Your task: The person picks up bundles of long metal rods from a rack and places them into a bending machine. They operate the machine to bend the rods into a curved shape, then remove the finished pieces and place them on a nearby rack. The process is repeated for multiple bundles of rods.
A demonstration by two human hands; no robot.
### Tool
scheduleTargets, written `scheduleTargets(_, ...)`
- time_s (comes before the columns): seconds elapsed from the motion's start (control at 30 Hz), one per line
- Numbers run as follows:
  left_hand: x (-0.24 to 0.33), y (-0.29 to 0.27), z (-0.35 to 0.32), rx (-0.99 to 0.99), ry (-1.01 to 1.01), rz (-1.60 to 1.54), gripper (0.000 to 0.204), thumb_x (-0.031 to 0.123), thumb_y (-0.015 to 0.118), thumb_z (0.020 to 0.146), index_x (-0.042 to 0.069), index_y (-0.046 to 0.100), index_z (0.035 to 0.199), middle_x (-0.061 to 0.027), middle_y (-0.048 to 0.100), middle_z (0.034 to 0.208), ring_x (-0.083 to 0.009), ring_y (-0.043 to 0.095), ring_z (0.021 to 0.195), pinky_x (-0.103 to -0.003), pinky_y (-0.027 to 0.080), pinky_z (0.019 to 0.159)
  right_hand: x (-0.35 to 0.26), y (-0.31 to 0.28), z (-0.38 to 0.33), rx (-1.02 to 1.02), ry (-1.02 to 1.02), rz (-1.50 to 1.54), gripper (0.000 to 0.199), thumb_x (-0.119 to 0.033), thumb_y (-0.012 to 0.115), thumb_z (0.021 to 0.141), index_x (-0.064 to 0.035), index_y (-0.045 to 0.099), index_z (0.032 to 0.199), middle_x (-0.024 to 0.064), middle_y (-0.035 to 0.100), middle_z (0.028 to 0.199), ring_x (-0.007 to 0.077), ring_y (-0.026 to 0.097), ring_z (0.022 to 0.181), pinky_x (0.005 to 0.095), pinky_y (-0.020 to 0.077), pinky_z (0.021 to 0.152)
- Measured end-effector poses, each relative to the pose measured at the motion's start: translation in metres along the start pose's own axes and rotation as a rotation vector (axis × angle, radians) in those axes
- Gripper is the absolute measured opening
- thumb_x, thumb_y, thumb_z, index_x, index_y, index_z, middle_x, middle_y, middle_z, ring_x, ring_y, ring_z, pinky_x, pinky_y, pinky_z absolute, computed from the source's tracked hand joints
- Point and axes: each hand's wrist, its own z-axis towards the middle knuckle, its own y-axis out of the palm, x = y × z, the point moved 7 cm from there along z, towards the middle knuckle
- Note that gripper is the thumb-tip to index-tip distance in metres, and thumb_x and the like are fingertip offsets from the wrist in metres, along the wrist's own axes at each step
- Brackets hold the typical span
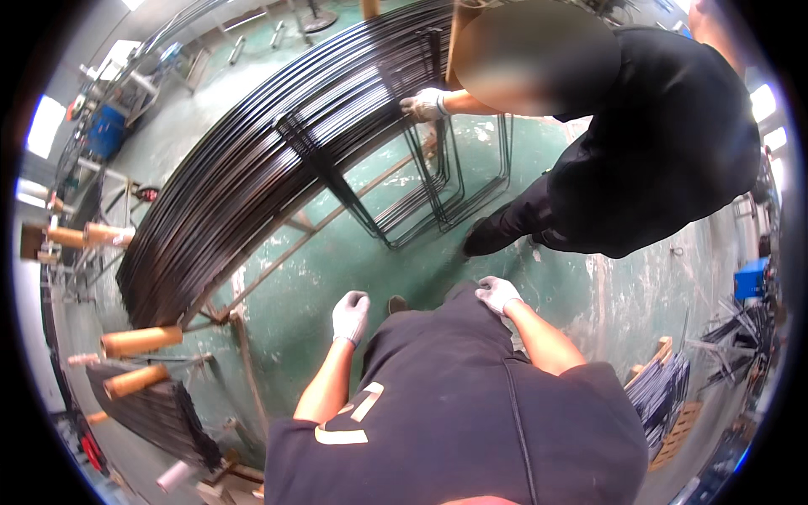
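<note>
left hand (350, 315) curled shut on nothing, hanging over bare green floor (353, 244). right hand (497, 294) rests flat and open on the person's dark trousers (438, 328). at 11 o'clock, well apart, the rod stack (252, 168) lies on a frame (244, 337). at 12, a co-worker's gloved hand (425, 105) grips wire frames (446, 185). open floor lies between.

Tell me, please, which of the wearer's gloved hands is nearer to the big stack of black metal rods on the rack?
Left. The left hand hangs just below and right of the rod stack; the right hand rests against the dark clothing farther right.
</note>
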Motion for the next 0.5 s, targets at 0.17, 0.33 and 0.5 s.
scheduleTargets(0.17, -0.031, -0.001, 0.032, 0.032, -0.111, -0.063, 0.021, 0.017, 0.060, 0.084, -0.001, 0.067, 0.095, -0.0103, 0.069, 0.086, -0.0155, 0.063, 0.082, -0.028, 0.049, 0.078, -0.013, -0.019, 0.042, -0.062, -0.026, -0.026, 0.050, -0.034, 0.060, 0.080, -0.0038, 0.059, 0.121, 0.0192, 0.063, 0.116, 0.0314, 0.059, 0.110, 0.0352, 0.0445, 0.096)
scheduleTargets(0.33, -0.015, 0.034, 0.033, 0.021, -0.262, 0.121, 0.023, 0.021, 0.062, 0.080, 0.002, 0.069, 0.090, -0.0131, 0.070, 0.084, -0.0196, 0.066, 0.079, -0.031, 0.050, 0.077, -0.024, -0.070, 0.078, -0.102, -0.024, -0.029, 0.050, -0.035, 0.059, 0.082, -0.0081, 0.058, 0.124, 0.0179, 0.060, 0.122, 0.0314, 0.055, 0.116, 0.0359, 0.0415, 0.100)
scheduleTargets(0.5, 0.052, 0.081, 0.055, -0.189, -0.017, 0.420, 0.023, 0.022, 0.061, 0.079, 0.005, 0.069, 0.091, -0.0158, 0.069, 0.087, -0.0253, 0.067, 0.086, -0.033, 0.050, 0.081, -0.013, -0.108, 0.112, -0.028, 0.024, 0.078, 0.048, -0.033, 0.059, 0.082, -0.0060, 0.058, 0.122, 0.0188, 0.064, 0.113, 0.0322, 0.061, 0.106, 0.0368, 0.0461, 0.093)
